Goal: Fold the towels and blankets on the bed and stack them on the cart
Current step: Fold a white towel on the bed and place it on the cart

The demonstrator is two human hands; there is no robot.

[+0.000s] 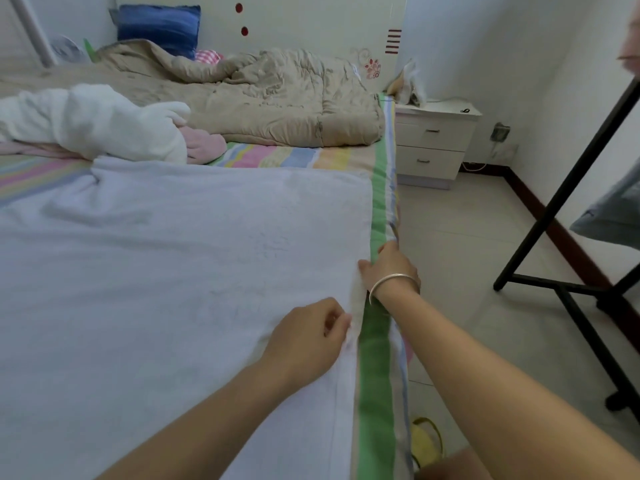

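A person's left hand (308, 337) and right hand (388, 268) pinch with curled fingers the 3 o'clock hem of a pale towel (173, 271) spread flat on the bed (379, 202); soft, light and limp, it likely handles best from its 2 hem corners.

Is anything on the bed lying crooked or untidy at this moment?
The blanket is bunched at its far left corner, not flat. Behind it a white towel lies crumpled, unfolded, partly over a pink cloth.
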